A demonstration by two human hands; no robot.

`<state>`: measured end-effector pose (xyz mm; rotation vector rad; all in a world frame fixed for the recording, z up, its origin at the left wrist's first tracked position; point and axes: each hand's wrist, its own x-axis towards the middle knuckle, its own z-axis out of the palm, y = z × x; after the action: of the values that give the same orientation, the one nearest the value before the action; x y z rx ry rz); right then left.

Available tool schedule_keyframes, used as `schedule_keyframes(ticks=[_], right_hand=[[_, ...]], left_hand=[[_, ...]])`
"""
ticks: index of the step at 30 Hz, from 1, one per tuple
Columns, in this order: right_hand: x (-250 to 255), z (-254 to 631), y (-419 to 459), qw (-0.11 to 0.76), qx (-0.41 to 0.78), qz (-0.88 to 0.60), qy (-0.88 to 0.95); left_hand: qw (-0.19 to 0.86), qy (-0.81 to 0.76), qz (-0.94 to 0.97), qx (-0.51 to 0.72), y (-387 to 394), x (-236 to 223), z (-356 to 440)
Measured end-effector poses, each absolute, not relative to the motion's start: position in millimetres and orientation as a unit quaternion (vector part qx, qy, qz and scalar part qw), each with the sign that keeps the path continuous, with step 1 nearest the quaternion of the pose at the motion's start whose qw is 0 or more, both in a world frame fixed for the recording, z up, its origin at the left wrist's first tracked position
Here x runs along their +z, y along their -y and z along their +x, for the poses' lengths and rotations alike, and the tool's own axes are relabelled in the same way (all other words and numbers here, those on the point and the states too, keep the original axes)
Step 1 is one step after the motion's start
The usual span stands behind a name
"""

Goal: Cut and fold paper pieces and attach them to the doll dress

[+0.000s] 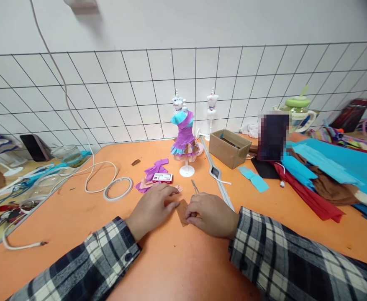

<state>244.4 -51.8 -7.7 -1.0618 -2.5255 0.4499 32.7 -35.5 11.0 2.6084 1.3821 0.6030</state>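
My left hand lies on the orange table, its fingers pressed onto a small brown paper piece. From the other side my right hand pinches the same piece and also holds thin metal tweezers that stick up and away from it. Just beyond the hands lie purple paper scraps and a small red and white box. Behind those stands a small mannequin in a purple and blue paper dress. A bare white mannequin stands further back.
A tape roll and a white cable lie at the left. A long ruler, an open cardboard box, a blue scrap and stacked blue, red and brown sheets fill the right. A wire grid backs the table.
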Motion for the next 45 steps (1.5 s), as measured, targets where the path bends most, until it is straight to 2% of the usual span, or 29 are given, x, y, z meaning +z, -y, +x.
schedule_keyframes(ticks=[2, 4, 7, 17, 22, 29, 37, 45], right_hand=[[-7, 245, 52, 0.178, 0.155, -0.381, 0.894], [-7, 245, 52, 0.178, 0.152, -0.376, 0.897], [-7, 247, 50, 0.176, 0.147, -0.363, 0.903], [-4, 247, 54, 0.193, 0.175, -0.382, 0.887], [-1, 243, 59, 0.155, 0.147, -0.397, 0.893], [-1, 239, 62, 0.150, 0.101, -0.412, 0.893], [-7, 240, 60, 0.186, 0.181, -0.428, 0.866], [-8, 240, 58, 0.189, 0.188, -0.431, 0.862]], left_hand=[[0.000, -0.414, 0.886, 0.208, 46, 20, 34], [0.033, -0.360, 0.914, 0.183, 58, 26, 37], [0.075, -0.361, 0.922, 0.120, 73, 24, 45], [0.037, -0.368, 0.928, 0.047, 72, 21, 46], [0.043, -0.378, 0.924, 0.036, 75, 26, 48], [0.037, -0.404, 0.914, 0.030, 76, 21, 51], [0.065, -0.413, 0.907, 0.048, 70, 15, 50], [0.068, -0.433, 0.896, 0.072, 70, 15, 51]])
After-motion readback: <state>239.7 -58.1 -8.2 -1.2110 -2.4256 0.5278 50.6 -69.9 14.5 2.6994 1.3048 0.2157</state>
